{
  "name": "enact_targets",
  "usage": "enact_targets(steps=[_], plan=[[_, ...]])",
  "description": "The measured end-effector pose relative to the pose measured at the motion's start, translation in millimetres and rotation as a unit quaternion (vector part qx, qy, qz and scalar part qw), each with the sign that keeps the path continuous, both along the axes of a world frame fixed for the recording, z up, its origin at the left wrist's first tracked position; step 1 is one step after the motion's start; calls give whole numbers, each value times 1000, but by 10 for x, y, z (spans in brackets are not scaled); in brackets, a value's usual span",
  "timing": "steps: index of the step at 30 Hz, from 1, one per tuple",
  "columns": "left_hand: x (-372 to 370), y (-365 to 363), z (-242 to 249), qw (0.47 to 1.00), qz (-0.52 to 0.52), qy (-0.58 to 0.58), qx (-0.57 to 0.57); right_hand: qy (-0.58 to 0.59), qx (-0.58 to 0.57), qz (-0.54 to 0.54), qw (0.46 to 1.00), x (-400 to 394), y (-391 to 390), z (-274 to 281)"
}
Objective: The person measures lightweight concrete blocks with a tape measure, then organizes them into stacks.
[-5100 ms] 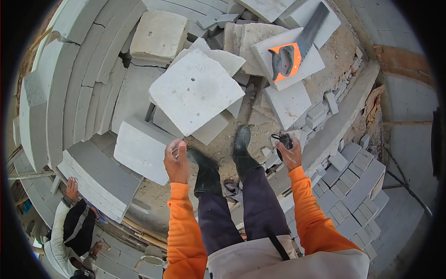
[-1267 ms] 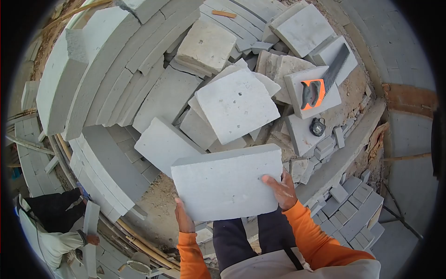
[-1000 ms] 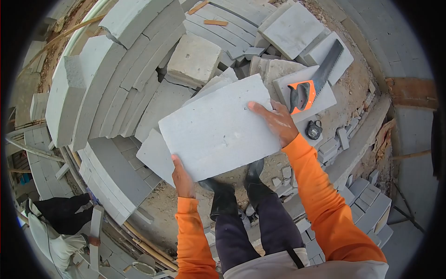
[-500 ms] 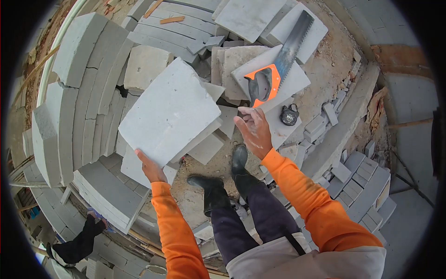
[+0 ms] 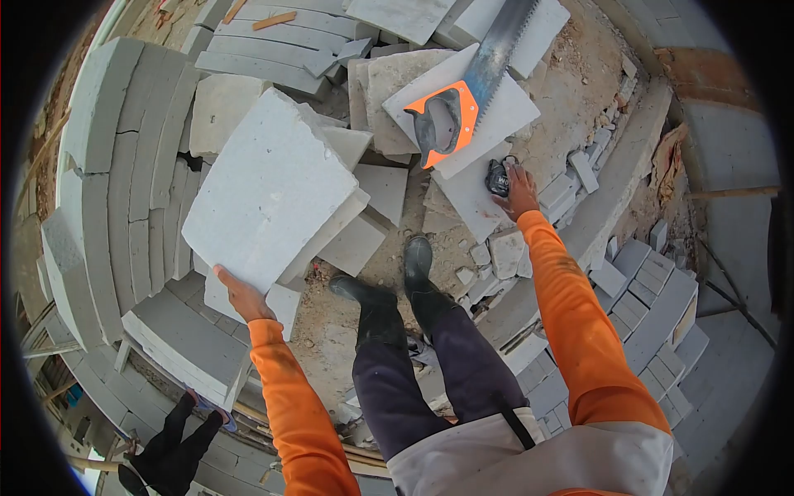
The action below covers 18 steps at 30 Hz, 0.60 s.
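Observation:
My left hand (image 5: 244,296) grips the near lower corner of a pale aerated concrete block (image 5: 269,190). The thumb shows at the edge, and the other fingers are partly hidden. This block lies tilted on top of other blocks. To the right, my right hand (image 5: 521,195) has its fingers around a black tape measure (image 5: 497,177), which rests on a flat light block (image 5: 470,198). Just beyond lies a hand saw (image 5: 488,78) with an orange and black handle, flat across more blocks, its blade pointing away from me.
Stacked grey blocks (image 5: 124,165) line the left side. Broken pieces (image 5: 496,256) and a low ledge (image 5: 616,194) run along the right. My boots (image 5: 418,260) stand on dusty ground between the piles. Another person (image 5: 174,442) in dark clothes is at the lower left.
My right hand has moved right and down from near the saw handle onto the tape measure, its fingers closing around it. My left hand stays at the block's corner. The whole view has shifted slightly.

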<state>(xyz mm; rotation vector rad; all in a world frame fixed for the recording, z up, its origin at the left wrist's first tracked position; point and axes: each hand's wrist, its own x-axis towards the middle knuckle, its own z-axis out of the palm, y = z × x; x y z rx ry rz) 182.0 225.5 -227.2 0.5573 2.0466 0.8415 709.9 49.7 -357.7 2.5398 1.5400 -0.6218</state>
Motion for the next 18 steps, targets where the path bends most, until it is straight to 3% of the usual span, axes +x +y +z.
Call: enact_targets(steps=[3, 7, 8, 9, 10, 11, 12, 13, 14, 16, 18], plan=[[-37, 2, -53, 1000, -10, 10, 13, -8, -6, -43, 999, -120, -37, 25], [-15, -238, 54, 989, -37, 104, 101, 205, 102, -194, 954, -761, -219, 582], [38, -404, 142, 984, -13, 136, 114, 277, 107, -242, 924, -1038, -235, 834], [126, -616, 258, 977, 9, 171, 126, 409, 83, -300, 858, -1298, -260, 1056], [243, -843, 382, 975, -21, 173, 134, 530, 54, -354, 768, -1566, -291, 1256], [361, -1078, 503, 973, -53, 176, 142, 588, 29, -368, 720, -1839, -331, 1441], [422, -1325, 584, 987, -101, 53, 110, 642, 6, -379, 667, -2106, -374, 1571], [429, -1515, 615, 977, -186, -79, 70, 667, -6, -371, 646, -2387, -441, 1637], [426, -1652, 647, 940, -267, -210, 31, 691, -17, -362, 625, -2662, -488, 1699], [424, -1783, 800, 901, -311, -301, -22, 723, -38, -360, 589, -3139, -374, 2043], [303, -1889, 839, 908, -281, -311, 5, 709, -72, -314, 628, -3472, -338, 2190]])
